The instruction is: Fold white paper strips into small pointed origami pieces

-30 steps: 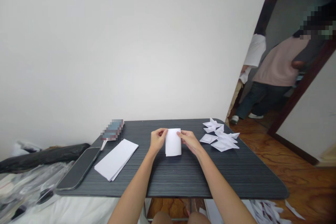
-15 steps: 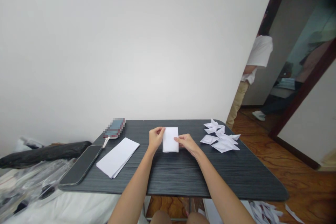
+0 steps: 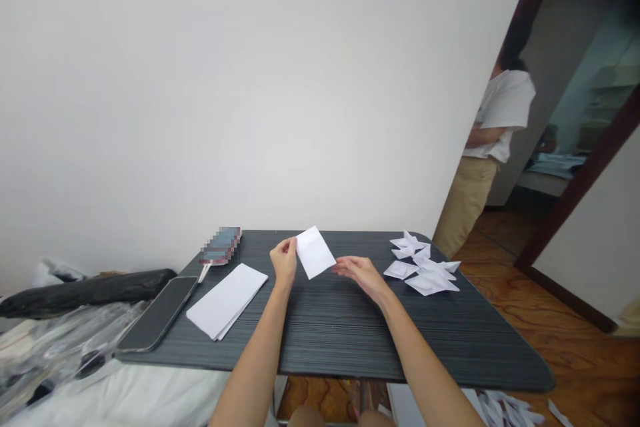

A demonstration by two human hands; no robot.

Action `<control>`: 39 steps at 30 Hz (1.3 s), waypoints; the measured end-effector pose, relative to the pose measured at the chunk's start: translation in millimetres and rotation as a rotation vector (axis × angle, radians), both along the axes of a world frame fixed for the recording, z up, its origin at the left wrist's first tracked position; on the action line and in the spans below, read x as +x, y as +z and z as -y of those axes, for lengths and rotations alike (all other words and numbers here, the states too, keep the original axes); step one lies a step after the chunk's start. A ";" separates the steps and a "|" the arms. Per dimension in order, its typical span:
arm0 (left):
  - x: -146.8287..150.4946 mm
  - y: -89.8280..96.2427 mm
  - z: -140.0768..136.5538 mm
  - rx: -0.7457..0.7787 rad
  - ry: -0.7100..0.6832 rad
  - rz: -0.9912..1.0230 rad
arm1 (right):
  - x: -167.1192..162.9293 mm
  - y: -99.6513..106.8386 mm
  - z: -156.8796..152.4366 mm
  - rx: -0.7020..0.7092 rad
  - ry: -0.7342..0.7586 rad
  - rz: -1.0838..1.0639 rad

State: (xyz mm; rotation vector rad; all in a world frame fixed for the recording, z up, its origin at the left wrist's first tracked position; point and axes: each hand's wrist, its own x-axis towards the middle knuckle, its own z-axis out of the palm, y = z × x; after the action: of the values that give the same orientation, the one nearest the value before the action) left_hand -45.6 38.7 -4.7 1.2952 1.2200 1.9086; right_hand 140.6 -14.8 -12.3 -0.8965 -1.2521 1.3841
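Observation:
A folded white sheet of paper is held tilted above the dark table. My left hand pinches it at its left edge. My right hand is at the sheet's lower right corner, fingers stretched out and reaching behind it; whether they touch the paper I cannot tell. Several folded paper boats lie to the right of my right hand. Left of my left hand rests a stack of white paper.
A phone lies on the table's left edge, and a device with a pixelated screen sits behind it with a white cable. Paper strips are below the table at right. A person in a white shirt stands by the doorway.
The folded paper has turned from upright to tilted and shifted slightly left with my left hand. My right hand's pinch on its right edge has loosened. The person at right shows more.

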 end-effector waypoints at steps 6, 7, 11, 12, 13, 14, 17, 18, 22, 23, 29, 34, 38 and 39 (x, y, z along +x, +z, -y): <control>18.3 0.1 10.6 0.013 -0.234 -0.197 | -0.2 -0.1 -3.7 0.065 -0.095 0.097; 19.8 1.8 13.0 0.014 -0.251 -0.242 | 0.1 -1.2 -4.0 0.085 -0.108 0.146; 21.8 17.5 29.5 0.184 -0.233 -0.602 | 0.5 -2.9 -3.8 0.242 -0.181 0.372; 22.6 22.3 35.1 0.254 -0.209 -0.740 | -0.4 -2.2 -3.0 0.296 -0.196 0.435; 24.1 26.5 40.5 0.307 -0.182 -0.874 | -1.8 -1.1 -1.8 0.352 -0.203 0.495; 26.0 29.9 45.3 0.345 -0.172 -1.000 | -3.4 0.3 -0.4 0.406 -0.205 0.545; 31.8 34.1 52.9 0.403 -0.198 -1.264 | -7.6 4.7 4.2 0.517 -0.199 0.642; 32.6 34.0 52.7 0.401 -0.206 -1.311 | -8.1 5.7 5.3 0.536 -0.202 0.652; 25.9 31.7 43.7 0.329 -0.159 -1.303 | -5.6 6.7 5.1 0.554 -0.275 0.636; 22.4 31.3 40.6 0.310 -0.141 -1.273 | -4.3 6.4 4.1 0.545 -0.293 0.631; 0.7 25.1 23.2 0.198 -0.230 -1.106 | 5.8 3.4 -1.5 0.472 -0.324 0.558; -12.6 19.4 14.5 0.131 -0.085 -0.775 | 17.6 1.0 -8.0 0.353 -0.552 0.391; -0.8 14.1 15.7 0.050 0.054 -0.439 | 4.6 -4.2 -13.1 0.246 -0.391 0.114; 4.8 12.0 16.7 0.030 0.041 -0.404 | -1.0 -6.4 -13.8 0.210 -0.282 0.071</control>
State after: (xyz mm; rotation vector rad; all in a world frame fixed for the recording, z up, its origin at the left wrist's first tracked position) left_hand -40.8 22.0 7.2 1.7429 1.4229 1.7485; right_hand 139.6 -1.0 -18.7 -0.9406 -1.2449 0.9879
